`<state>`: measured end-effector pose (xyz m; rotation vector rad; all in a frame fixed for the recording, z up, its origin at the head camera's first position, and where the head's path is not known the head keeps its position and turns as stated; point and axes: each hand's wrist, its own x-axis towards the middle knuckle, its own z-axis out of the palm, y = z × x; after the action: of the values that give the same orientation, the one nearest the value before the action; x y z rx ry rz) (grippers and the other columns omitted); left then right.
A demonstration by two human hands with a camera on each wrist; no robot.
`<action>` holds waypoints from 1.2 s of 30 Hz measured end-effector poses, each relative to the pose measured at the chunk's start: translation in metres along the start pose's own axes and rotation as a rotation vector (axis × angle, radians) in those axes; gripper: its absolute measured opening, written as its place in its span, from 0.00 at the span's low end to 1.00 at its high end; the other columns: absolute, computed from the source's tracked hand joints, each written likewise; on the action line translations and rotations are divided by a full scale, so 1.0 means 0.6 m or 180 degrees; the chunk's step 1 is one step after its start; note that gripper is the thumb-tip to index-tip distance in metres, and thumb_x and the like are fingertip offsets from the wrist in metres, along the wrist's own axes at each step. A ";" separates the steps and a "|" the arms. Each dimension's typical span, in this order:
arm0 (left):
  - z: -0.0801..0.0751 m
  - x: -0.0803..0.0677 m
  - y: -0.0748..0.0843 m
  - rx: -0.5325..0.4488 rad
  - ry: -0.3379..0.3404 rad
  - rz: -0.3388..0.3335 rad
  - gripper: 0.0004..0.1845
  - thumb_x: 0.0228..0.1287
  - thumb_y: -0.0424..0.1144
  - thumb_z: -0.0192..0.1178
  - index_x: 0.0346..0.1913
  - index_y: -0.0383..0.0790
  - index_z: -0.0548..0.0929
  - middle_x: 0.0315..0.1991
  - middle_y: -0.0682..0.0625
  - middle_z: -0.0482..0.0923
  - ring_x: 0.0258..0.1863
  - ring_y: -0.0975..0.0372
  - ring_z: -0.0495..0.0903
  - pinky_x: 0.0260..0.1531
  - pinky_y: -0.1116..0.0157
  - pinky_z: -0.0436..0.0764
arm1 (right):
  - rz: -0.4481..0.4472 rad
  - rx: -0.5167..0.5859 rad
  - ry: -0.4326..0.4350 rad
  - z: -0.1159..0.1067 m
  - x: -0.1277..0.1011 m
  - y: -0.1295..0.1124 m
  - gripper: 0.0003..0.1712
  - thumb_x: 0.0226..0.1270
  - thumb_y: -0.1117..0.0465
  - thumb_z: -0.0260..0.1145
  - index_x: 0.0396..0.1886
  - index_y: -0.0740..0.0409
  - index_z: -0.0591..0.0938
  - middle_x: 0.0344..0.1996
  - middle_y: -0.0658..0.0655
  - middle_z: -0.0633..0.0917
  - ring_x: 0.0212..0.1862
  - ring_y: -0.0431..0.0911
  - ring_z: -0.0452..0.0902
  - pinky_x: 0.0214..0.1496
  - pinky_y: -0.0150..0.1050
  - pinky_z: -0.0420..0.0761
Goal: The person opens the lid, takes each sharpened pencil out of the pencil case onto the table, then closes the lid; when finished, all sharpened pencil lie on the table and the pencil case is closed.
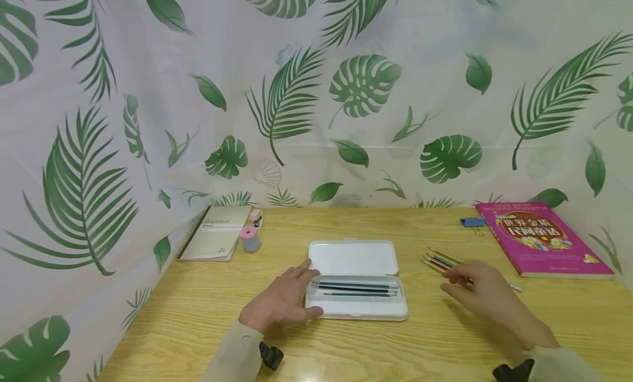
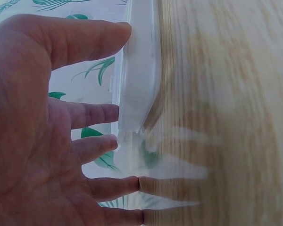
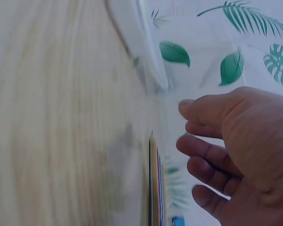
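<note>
A white pencil case lies opened flat mid-table, its lid folded back. Several dark pencils sit in its upper compartment. My left hand is at the case's left end, thumb near the front corner and fingers spread along the side; the left wrist view shows the fingertips right at the case edge. To the right, my right hand hovers over several loose pencils and partly covers them. In the right wrist view its fingers are loosely bent, with nothing between them, beside the pencils.
A magenta book lies at the right, with a blue binder clip by its left edge. At the back left are a notebook, a pink-topped small container and a small pink-and-white item. A leaf-patterned curtain hangs behind the table.
</note>
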<state>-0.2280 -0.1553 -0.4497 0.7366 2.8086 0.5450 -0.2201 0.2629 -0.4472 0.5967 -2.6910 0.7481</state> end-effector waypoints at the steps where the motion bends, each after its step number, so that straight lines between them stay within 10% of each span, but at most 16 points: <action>1: 0.000 0.000 0.000 0.0006 0.0003 0.0003 0.42 0.63 0.59 0.64 0.75 0.44 0.64 0.79 0.44 0.49 0.74 0.44 0.56 0.68 0.41 0.61 | -0.0026 0.0050 -0.0007 0.004 0.005 -0.007 0.08 0.59 0.61 0.76 0.39 0.56 0.89 0.31 0.46 0.85 0.34 0.42 0.78 0.34 0.39 0.81; 15: 0.001 0.002 -0.003 0.0016 0.0021 0.0022 0.43 0.62 0.59 0.65 0.74 0.43 0.64 0.79 0.44 0.50 0.74 0.43 0.56 0.69 0.44 0.62 | -0.0411 0.0567 -0.0414 0.072 0.058 -0.085 0.09 0.64 0.62 0.72 0.44 0.52 0.88 0.42 0.48 0.86 0.39 0.43 0.75 0.38 0.38 0.77; 36: 0.002 0.002 -0.004 0.0056 -0.0023 0.0041 0.42 0.64 0.59 0.64 0.75 0.43 0.63 0.79 0.44 0.49 0.74 0.44 0.55 0.69 0.44 0.61 | -0.0824 -0.0123 -0.0694 0.098 0.058 -0.102 0.11 0.64 0.61 0.70 0.45 0.60 0.89 0.39 0.49 0.82 0.41 0.45 0.75 0.42 0.43 0.79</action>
<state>-0.2298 -0.1561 -0.4515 0.7590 2.8075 0.5193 -0.2318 0.1727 -0.4568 1.0469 -2.7365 0.5898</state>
